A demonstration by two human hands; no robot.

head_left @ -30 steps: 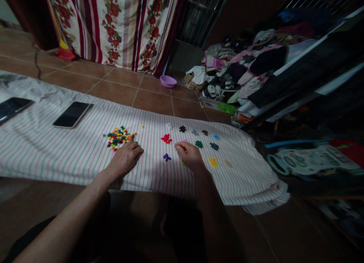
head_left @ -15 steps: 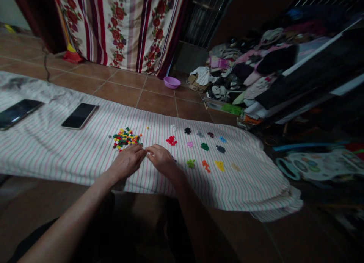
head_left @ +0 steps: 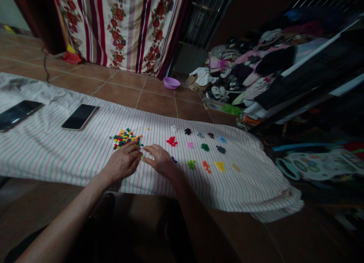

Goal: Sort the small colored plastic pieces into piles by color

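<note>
A mixed pile of small coloured plastic pieces (head_left: 125, 137) lies on the striped cloth. My left hand (head_left: 123, 159) rests at the pile's near edge, palm down, fingers stretched over it and nothing visible held. Just right of it is my right hand (head_left: 158, 158), thumb and forefinger apart. Between the two hands lies a lime-green piece (head_left: 143, 156). To the right, pieces sit in single-colour groups, among them red pieces (head_left: 171, 141), lime-green pieces (head_left: 191, 164), orange pieces (head_left: 206, 166) and yellow pieces (head_left: 220, 166). Dark blue pieces (head_left: 174, 160) are partly hidden by my right hand.
Two phones, a black phone (head_left: 19, 114) and a light-rimmed phone (head_left: 80, 117), lie left on the striped cloth (head_left: 93, 153). Beyond it, a purple basin (head_left: 171, 83) stands on the tiled floor near a floral curtain (head_left: 119, 28). Heaped clothes (head_left: 236, 64) fill the back right.
My hands were touching at the fingertips and have moved apart. A lime-green piece now shows between them, and my right thumb and forefinger have opened.
</note>
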